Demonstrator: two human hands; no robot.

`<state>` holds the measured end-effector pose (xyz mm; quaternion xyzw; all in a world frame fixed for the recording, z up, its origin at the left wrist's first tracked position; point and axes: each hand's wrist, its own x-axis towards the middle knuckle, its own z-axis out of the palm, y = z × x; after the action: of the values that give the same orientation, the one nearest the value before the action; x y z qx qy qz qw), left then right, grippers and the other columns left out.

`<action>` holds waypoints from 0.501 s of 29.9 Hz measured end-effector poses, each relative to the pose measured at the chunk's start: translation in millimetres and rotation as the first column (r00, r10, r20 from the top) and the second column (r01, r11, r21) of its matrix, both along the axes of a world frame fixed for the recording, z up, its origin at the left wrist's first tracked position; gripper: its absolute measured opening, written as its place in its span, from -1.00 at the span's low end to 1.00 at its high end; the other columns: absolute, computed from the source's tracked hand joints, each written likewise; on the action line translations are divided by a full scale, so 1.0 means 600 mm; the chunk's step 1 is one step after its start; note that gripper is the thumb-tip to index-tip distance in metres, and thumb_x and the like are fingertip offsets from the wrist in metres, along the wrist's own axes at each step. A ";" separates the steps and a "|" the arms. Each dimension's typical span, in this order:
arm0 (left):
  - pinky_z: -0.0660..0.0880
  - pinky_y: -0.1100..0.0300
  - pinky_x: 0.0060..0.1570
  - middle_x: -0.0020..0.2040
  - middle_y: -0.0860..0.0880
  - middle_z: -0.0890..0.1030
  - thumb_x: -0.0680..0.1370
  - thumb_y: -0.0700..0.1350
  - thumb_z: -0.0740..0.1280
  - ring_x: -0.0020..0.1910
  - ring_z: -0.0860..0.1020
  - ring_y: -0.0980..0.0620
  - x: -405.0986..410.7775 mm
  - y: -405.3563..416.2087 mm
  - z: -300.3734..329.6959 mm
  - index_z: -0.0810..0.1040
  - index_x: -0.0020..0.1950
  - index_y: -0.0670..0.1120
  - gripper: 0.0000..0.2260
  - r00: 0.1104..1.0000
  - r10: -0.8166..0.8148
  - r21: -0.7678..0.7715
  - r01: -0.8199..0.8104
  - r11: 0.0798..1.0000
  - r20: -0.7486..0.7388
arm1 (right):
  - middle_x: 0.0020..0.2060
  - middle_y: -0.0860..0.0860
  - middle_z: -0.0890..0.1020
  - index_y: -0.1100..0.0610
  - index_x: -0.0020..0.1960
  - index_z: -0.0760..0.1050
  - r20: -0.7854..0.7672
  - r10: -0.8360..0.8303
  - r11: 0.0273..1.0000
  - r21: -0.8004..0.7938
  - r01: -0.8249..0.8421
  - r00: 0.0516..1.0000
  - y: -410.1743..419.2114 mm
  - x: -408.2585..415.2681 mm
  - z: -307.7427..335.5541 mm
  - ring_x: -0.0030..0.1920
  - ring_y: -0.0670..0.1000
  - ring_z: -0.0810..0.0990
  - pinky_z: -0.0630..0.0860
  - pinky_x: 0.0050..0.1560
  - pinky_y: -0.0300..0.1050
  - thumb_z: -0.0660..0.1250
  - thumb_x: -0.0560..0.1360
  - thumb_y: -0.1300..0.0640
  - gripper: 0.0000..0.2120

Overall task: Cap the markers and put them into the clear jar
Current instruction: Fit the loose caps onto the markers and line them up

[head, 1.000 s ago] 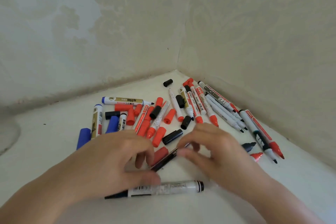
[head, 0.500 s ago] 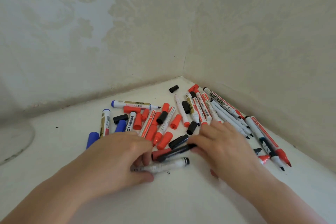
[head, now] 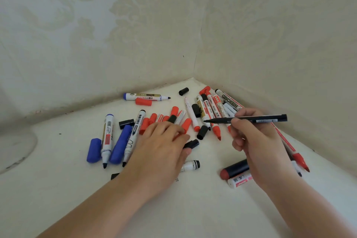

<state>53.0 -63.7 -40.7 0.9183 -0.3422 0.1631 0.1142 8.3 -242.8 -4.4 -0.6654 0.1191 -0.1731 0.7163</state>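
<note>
My right hand pinches a thin black pen and holds it level above the pile, bare tip pointing left. Palm down, my left hand lies over the heap of markers, and its fingertips touch a black cap. Under that hand lies a white marker with a black end. Several uncapped red, blue and black markers and loose caps are scattered on the white surface. A rounded clear shape, perhaps the jar, sits at the left edge.
The surface ends in a corner between two patterned walls, with the pile close to it. A dark cap with a red end and a white marker lie by my right wrist.
My right hand has lifted the thin black pen off the surface and moved it right. My left hand slid forward onto the pile, over the white marker. The view has shifted.
</note>
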 end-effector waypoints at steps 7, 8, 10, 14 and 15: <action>0.23 0.10 0.17 0.05 0.04 0.61 0.44 0.11 0.27 0.12 0.51 -0.04 0.004 0.000 0.005 0.66 -0.20 0.03 -0.76 0.999 0.029 -0.007 -0.029 1.000 -0.045 | -0.54 -0.05 0.44 0.09 -0.20 0.45 0.012 0.026 0.999 -0.041 -0.026 1.000 0.006 -0.002 0.001 -0.49 -0.05 0.27 0.25 -0.49 -0.25 0.21 0.51 0.35 -0.79; 0.23 0.10 0.20 0.08 0.05 0.60 0.42 0.08 0.35 0.15 0.49 -0.04 0.004 0.000 0.007 0.66 -0.19 0.00 -0.82 0.997 0.028 -0.013 -0.029 0.999 -0.070 | -0.54 -0.05 0.44 0.10 -0.20 0.44 0.015 0.032 0.998 -0.050 -0.031 0.999 0.007 -0.002 0.000 -0.48 -0.04 0.26 0.24 -0.48 -0.25 0.21 0.51 0.35 -0.80; 0.27 0.10 0.18 0.06 0.04 0.59 0.36 0.02 0.47 0.12 0.50 -0.05 0.007 0.001 0.006 0.63 -0.20 -0.03 -0.86 0.998 0.031 -0.013 -0.031 0.999 -0.059 | -0.55 -0.05 0.44 0.10 -0.19 0.44 0.021 0.039 0.998 -0.058 -0.038 0.999 0.008 -0.003 -0.001 -0.47 -0.04 0.26 0.24 -0.48 -0.25 0.20 0.51 0.35 -0.80; 0.30 0.16 -0.05 -0.15 0.02 0.57 0.42 -0.07 0.33 -0.13 0.52 -0.04 0.012 0.004 0.002 0.51 -0.15 -0.06 -0.92 0.997 0.061 -0.087 -0.057 0.995 0.045 | -0.54 -0.05 0.44 0.11 -0.18 0.44 0.025 0.047 0.998 -0.042 -0.046 0.999 0.005 -0.002 -0.005 -0.47 -0.05 0.28 0.25 -0.47 -0.23 0.21 0.51 0.35 -0.82; 0.27 0.16 -0.08 -0.19 0.03 0.55 0.45 -0.04 0.23 -0.16 0.51 -0.04 0.011 0.005 0.007 0.49 -0.14 -0.06 -0.89 0.995 0.071 -0.112 -0.062 0.992 0.071 | -0.52 -0.03 0.44 0.11 -0.17 0.45 0.026 0.051 0.998 -0.025 -0.051 0.998 0.003 -0.002 -0.006 -0.48 -0.05 0.29 0.26 -0.46 -0.23 0.21 0.51 0.35 -0.82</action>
<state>59.8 -60.7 -36.6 0.9148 -0.3059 0.2198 0.1462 7.0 -240.8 -7.8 -0.6745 0.0906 -0.1649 0.7139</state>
